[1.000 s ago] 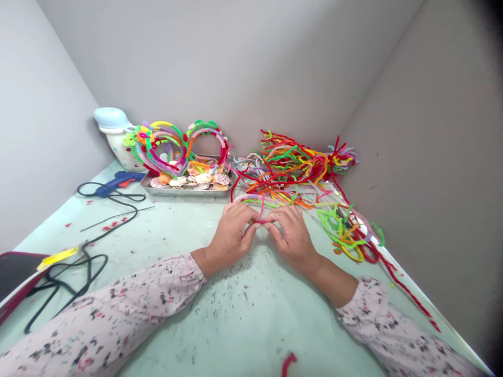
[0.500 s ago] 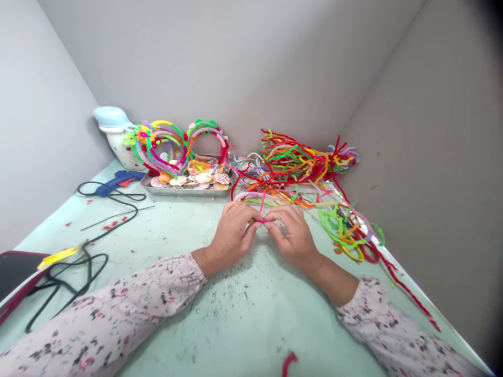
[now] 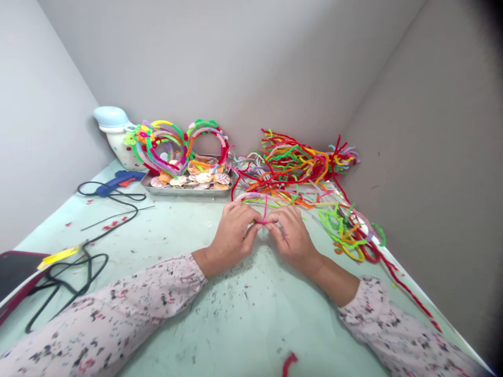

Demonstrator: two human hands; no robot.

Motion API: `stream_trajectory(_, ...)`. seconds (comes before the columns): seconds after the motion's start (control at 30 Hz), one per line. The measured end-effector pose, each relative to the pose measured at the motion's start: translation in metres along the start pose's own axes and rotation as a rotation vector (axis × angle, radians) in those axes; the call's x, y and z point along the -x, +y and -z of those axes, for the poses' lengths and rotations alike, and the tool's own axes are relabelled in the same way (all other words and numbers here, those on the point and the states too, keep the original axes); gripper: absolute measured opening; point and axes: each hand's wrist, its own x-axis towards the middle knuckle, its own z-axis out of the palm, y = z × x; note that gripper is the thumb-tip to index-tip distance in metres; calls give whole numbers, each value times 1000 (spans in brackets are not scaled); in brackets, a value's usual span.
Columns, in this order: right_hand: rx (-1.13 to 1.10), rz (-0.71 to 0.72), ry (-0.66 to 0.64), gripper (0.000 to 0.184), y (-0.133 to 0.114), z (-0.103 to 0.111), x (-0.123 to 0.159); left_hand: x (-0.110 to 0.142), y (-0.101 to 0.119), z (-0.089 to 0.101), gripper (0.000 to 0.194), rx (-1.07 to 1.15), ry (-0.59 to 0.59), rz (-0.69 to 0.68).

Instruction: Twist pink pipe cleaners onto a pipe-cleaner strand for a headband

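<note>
Left hand [image 3: 233,235] and right hand [image 3: 293,240] close together just in front of the steel tray [image 3: 186,191], fingers [image 3: 251,220] of both pressed in a tight pinch on a pink pipe cleaner [image 3: 265,209], one end standing upright. Beyond the tray's right end, a tangled heap of pipe cleaners [image 3: 294,162]. Main risks: a slackened pinch, letting the springy wire unbend; the free end snagging in that heap; overly hard bending, kinking the wire or shedding fuzz.

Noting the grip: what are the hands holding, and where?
The left hand and right hand pinch a pink pipe cleaner between fingertips, at its lower part; fingers hide the exact spot.
</note>
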Motion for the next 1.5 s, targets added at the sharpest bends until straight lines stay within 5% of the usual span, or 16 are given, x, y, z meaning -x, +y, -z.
stream_trajectory(0.3,29,-10,26,8,2,-2,0,0,-4,-1,7,16,-33,44)
stream_trajectory(0.63,-24,-57,153,16,3,0,-2,-1,-1,2,12,66,77,151)
stream_trajectory(1.5,5,13,128,15,6,-1,-1,-2,-5,0,18,65,-51,129)
